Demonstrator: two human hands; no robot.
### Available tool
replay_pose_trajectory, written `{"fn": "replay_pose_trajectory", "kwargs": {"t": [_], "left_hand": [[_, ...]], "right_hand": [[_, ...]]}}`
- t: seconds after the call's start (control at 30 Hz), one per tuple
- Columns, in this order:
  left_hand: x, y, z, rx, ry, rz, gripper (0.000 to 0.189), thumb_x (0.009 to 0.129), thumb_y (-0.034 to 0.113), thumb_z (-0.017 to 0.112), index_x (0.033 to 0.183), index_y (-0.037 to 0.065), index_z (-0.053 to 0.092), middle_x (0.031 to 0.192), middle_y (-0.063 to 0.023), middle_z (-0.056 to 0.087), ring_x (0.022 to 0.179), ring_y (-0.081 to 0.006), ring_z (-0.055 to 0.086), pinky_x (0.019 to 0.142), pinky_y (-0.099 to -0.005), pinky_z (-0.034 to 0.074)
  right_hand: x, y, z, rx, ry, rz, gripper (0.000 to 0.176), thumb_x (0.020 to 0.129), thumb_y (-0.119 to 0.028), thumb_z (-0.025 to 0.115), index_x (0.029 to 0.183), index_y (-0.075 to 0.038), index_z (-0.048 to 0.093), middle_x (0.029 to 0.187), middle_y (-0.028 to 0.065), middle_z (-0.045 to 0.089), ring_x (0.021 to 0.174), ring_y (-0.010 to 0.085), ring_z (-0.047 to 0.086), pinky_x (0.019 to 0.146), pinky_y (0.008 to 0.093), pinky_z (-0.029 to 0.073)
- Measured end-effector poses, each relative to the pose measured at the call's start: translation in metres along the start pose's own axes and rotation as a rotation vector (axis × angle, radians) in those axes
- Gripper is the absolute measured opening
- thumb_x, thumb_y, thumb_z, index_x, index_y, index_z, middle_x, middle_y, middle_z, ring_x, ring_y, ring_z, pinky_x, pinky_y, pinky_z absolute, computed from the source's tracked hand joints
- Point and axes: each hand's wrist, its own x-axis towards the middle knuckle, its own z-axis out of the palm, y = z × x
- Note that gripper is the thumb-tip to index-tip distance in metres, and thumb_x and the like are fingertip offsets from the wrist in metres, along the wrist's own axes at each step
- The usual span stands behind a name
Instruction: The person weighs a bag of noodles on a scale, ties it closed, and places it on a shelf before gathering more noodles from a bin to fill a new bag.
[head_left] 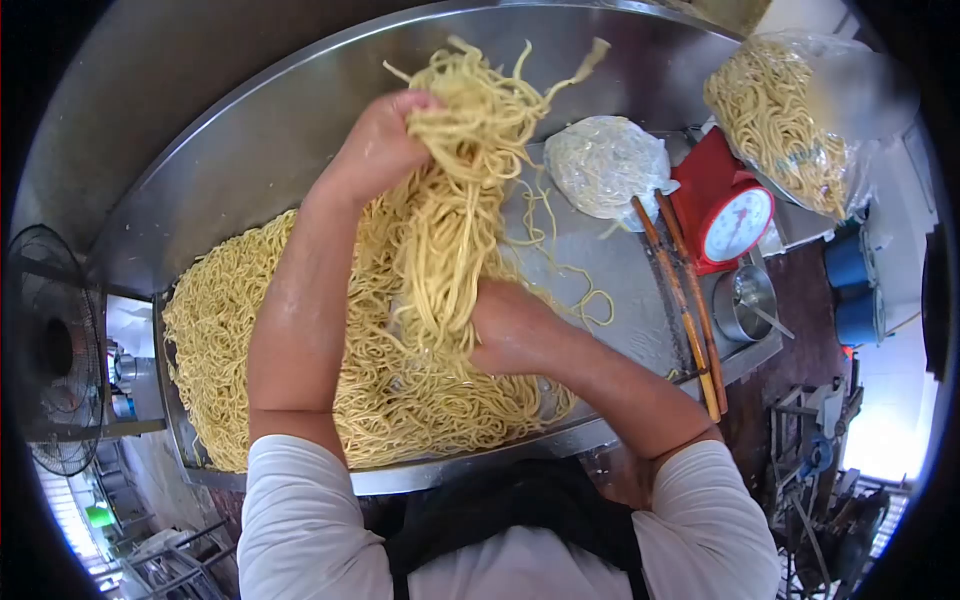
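My left hand is raised above the metal tray, its fingers closed round a thick bundle of yellow noodles. The bundle hangs down in long strands, with a few loose ends sticking up past the hand. Lower down, my right hand presses against the bottom of the hanging bundle from the right side. Its fingers are buried among the noodles, so their grip is hidden. Around and under both hands lies a large heap of loose noodles, covering the tray's left and middle parts. Several stray strands trail to the right.
A tied clear plastic bag rests on the tray's far right. Beside it stand a red dial scale, two long wooden sticks and a metal bowl. A bag of noodles sits beyond. A fan stands at left.
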Motion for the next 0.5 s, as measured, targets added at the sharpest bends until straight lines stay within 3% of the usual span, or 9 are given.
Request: {"fn": "replay_pose_trajectory", "kwargs": {"t": [0.07,0.13,0.2,0.23,0.3,0.33,0.37,0.43,0.5], "left_hand": [[-0.029,-0.027,-0.041,0.489,-0.262,-0.142,0.045,0.078,0.010,0.076,0.122,0.004,0.066,0.105,-0.0165,0.072,0.099,-0.0261,0.067,0.090,-0.0379,0.053],[-0.088,-0.072,-0.102,0.822,-0.345,-0.196,0.062,0.076,0.020,0.081,0.132,0.004,0.061,0.120,-0.0230,0.067,0.117,-0.0309,0.062,0.099,-0.0401,0.049],[-0.158,-0.085,-0.132,0.745,0.030,-0.721,0.069,0.074,0.029,0.085,0.131,-0.003,0.060,0.136,-0.0245,0.057,0.126,-0.0304,0.057,0.102,-0.0400,0.048],[-0.183,-0.108,-0.132,0.583,0.075,-0.885,0.079,0.074,0.034,0.085,0.135,-0.006,0.054,0.143,-0.0255,0.050,0.128,-0.0319,0.055,0.103,-0.0404,0.048],[-0.223,-0.091,-0.063,0.503,0.260,-0.999,0.107,0.075,0.050,0.082,0.145,-0.013,0.033,0.152,-0.0294,0.037,0.134,-0.0382,0.048,0.109,-0.0427,0.042],[-0.241,-0.140,-0.041,0.828,0.028,-0.932,0.116,0.076,0.058,0.077,0.149,-0.013,0.022,0.152,-0.0317,0.034,0.140,-0.0411,0.039,0.116,-0.0441,0.033],[-0.234,-0.111,-0.014,0.532,-0.076,-0.967,0.106,0.079,0.055,0.076,0.152,-0.004,0.028,0.156,-0.0310,0.028,0.145,-0.0424,0.031,0.120,-0.0440,0.026],[-0.252,-0.116,0.007,0.426,-0.359,-0.478,0.097,0.078,0.052,0.076,0.151,0.002,0.036,0.153,-0.0298,0.036,0.144,-0.0427,0.031,0.120,-0.0454,0.025],[-0.264,-0.103,-0.025,0.657,-0.337,-0.617,0.086,0.079,0.050,0.076,0.145,0.005,0.045,0.145,-0.0273,0.045,0.135,-0.0404,0.043,0.115,-0.0452,0.034]], "right_hand": [[-0.016,0.009,-0.002,-0.395,-0.631,0.416,0.039,0.079,-0.025,0.075,0.114,-0.008,0.069,0.110,0.0157,0.070,0.100,0.0373,0.065,0.086,0.0413,0.053],[-0.024,0.039,-0.027,-0.300,-0.642,0.303,0.037,0.082,-0.026,0.074,0.114,-0.007,0.070,0.110,0.0162,0.071,0.102,0.0346,0.066,0.088,0.0402,0.053],[-0.009,0.057,-0.052,-0.277,-0.316,0.333,0.033,0.085,-0.025,0.072,0.114,-0.008,0.071,0.105,0.0152,0.072,0.096,0.0282,0.069,0.086,0.0368,0.054],[0.009,0.074,-0.062,-0.214,-0.199,0.381,0.033,0.086,-0.024,0.072,0.115,-0.008,0.071,0.103,0.0140,0.073,0.093,0.0247,0.069,0.084,0.0350,0.054],[0.067,0.108,-0.068,-0.152,-0.001,0.454,0.035,0.086,-0.024,0.071,0.117,-0.008,0.070,0.105,0.0157,0.071,0.093,0.0229,0.069,0.082,0.0352,0.054],[0.092,0.118,-0.058,-0.152,0.080,0.480,0.039,0.084,-0.025,0.071,0.119,-0.008,0.069,0.108,0.0185,0.070,0.095,0.0247,0.069,0.082,0.0373,0.054],[0.101,0.119,-0.029,-0.143,0.053,0.469,0.039,0.084,-0.025,0.071,0.119,-0.008,0.069,0.108,0.0185,0.070,0.095,0.0247,0.069,0.082,0.0373,0.054],[0.121,0.120,0.040,-0.295,-0.271,0.492,0.041,0.082,-0.027,0.073,0.116,-0.003,0.068,0.107,0.0209,0.069,0.097,0.0288,0.069,0.084,0.0399,0.054],[0.122,0.125,0.096,-0.655,-0.567,0.434,0.043,0.080,-0.028,0.073,0.113,-0.001,0.068,0.109,0.0219,0.069,0.101,0.0332,0.068,0.087,0.0425,0.054]]}}
